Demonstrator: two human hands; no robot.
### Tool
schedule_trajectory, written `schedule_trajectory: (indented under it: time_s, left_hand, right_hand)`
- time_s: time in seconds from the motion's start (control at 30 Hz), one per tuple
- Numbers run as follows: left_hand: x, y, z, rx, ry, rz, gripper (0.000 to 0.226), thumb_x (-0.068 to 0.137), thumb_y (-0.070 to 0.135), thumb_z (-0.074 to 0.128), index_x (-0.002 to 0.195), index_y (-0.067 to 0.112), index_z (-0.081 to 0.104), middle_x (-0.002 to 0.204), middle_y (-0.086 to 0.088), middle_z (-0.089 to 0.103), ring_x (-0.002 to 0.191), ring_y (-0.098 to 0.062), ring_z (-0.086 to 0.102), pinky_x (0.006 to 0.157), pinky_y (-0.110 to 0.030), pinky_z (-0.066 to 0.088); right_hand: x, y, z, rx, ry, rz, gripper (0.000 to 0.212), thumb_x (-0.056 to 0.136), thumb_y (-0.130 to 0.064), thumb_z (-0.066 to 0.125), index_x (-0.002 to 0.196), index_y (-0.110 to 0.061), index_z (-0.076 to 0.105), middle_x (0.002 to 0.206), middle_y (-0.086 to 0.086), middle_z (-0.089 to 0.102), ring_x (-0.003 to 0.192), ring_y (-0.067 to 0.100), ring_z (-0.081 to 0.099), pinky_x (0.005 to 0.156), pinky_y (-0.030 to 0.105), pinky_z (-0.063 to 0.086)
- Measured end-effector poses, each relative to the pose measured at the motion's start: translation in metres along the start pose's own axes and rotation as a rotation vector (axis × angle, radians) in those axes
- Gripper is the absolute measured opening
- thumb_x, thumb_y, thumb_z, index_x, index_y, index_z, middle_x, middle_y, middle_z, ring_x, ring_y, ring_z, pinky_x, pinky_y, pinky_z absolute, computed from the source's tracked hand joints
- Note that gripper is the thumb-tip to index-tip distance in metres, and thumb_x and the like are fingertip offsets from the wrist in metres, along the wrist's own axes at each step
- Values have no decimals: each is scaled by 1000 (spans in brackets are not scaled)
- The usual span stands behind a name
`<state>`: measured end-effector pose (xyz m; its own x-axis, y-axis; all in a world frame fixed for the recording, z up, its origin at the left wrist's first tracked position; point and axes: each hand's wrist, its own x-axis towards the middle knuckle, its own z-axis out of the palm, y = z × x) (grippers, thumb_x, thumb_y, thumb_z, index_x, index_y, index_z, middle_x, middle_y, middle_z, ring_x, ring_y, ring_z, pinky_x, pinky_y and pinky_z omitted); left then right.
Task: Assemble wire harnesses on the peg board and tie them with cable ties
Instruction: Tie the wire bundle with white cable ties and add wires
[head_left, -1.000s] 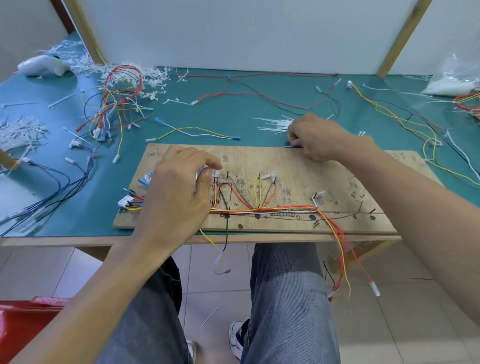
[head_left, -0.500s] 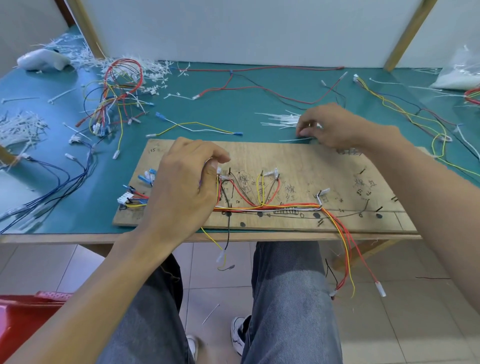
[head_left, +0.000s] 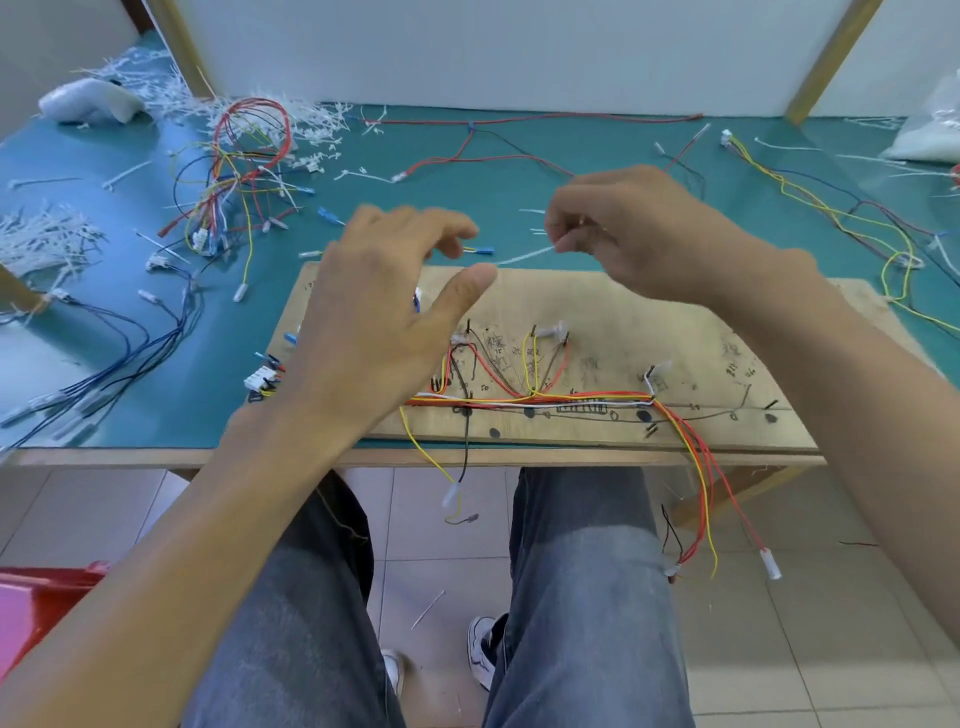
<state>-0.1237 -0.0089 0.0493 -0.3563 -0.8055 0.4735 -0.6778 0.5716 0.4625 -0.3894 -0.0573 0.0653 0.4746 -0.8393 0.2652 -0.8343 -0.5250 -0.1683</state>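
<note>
- Cable ties (head_left: 47, 241), a loose heap of thin white plastic strips, sit far left on the teal table mat (head_left: 519, 156).
- Just right of them, a bundle of blue wires (head_left: 130, 358) trails toward the near edge. Farther back there's a tangled coil of red, yellow and blue wires (head_left: 239, 171).
- Next, a small white plastic connector (head_left: 262, 376) pokes out at the left end of the flat plywood peg board (head_left: 649, 322), which lies along the table's front edge.
- Now the left hand (head_left: 374, 312) hovers over the board's left part, fingers wide and loose, thumb stuck out to the right, nothing in it. Motion blur softens it.
- Between the hands a single white cable tie (head_left: 524, 255) hangs in the air above the board's far edge. Whether its free end touches the left thumb, can't tell.
- Over to the right hand (head_left: 639, 234), raised above the board's far side and pinching the tie's other end between thumb and curled fingertips.
- Below it, the wire harness (head_left: 545, 399) of red, orange, yellow and white strands runs along the pegs near the board's front, with loops rising to the middle pegs.
- Right of centre, the harness tails (head_left: 702, 488) spill off the front edge and dangle beside the person's blue jeans (head_left: 582, 519).
- Far right, loose yellow and dark wires (head_left: 831, 213) snake across the mat, and a clear plastic bag (head_left: 930, 135) sits at the back corner.
</note>
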Motion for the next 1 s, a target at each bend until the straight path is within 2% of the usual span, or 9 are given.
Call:
schedule_trajectory:
  time_s: [0.07,0.2,0.33,0.4,0.53,0.67,0.77,0.87,1.0]
  left_hand:
    - [4,1,-5,22,-66,17,28,96,46,62,108,24,76,93,13,69,96,-19,59,92,-45,47]
    - [-14,-4,-11,-90,-39,-7,15,94,38,70,91,24,76,73,13,65,73,-9,59,78,-35,49]
    - [-26,-8,-21,-152,69,-79,22,95,34,76,104,18,63,64,4,53,59,-6,47,60,-15,36]
    - [-29,-10,-24,-131,-2,-33,16,98,32,73,102,18,68,63,0,48,59,-12,44,60,-19,36]
    - [-36,-12,-25,-154,-53,12,16,100,24,66,90,13,69,62,8,42,63,-15,40,61,-24,35]
    - [-46,-21,-19,-329,-23,-74,17,104,21,63,89,15,66,69,-12,50,64,-21,42,61,-33,37]
    - [-57,-22,-11,-397,5,-111,16,104,22,62,89,18,65,70,-4,51,64,-19,43,61,-31,37]
    - [-65,-23,-3,-397,24,-144,15,104,24,63,89,20,67,70,0,54,65,-16,44,61,-29,39]
    - [-71,-24,-1,-309,25,-130,12,102,26,67,91,22,70,75,5,60,74,-12,49,70,-26,42]
  right_hand:
    - [0,-36,-5,58,42,-128,5,98,-4,64,96,-7,68,87,-3,60,75,9,43,70,22,36]
    - [-4,-72,-18,137,63,-167,7,99,-4,68,101,-3,75,90,2,70,75,5,47,74,5,33]
    - [-9,-87,-22,139,2,-198,12,98,-1,68,100,-6,79,86,-2,68,73,1,51,73,8,32]
    - [-10,-92,-21,157,17,-198,11,98,-3,69,101,-8,79,87,-1,70,75,9,54,73,14,39]
    - [-15,-99,-12,386,97,-91,8,98,-17,75,101,-12,80,87,-2,74,82,19,66,77,41,56]
    - [-17,-109,12,1002,227,125,9,94,-15,78,98,-7,77,81,5,73,69,15,63,64,35,56]
    - [-20,-123,38,1376,261,321,13,94,-19,74,98,-7,79,82,8,71,75,20,61,67,33,55]
    - [-25,-129,58,1472,304,390,15,100,-19,69,100,-8,79,83,7,68,76,21,60,66,32,54]
    - [-29,-133,75,1356,467,388,17,102,-21,68,97,-10,81,80,7,70,71,22,61,64,32,51]
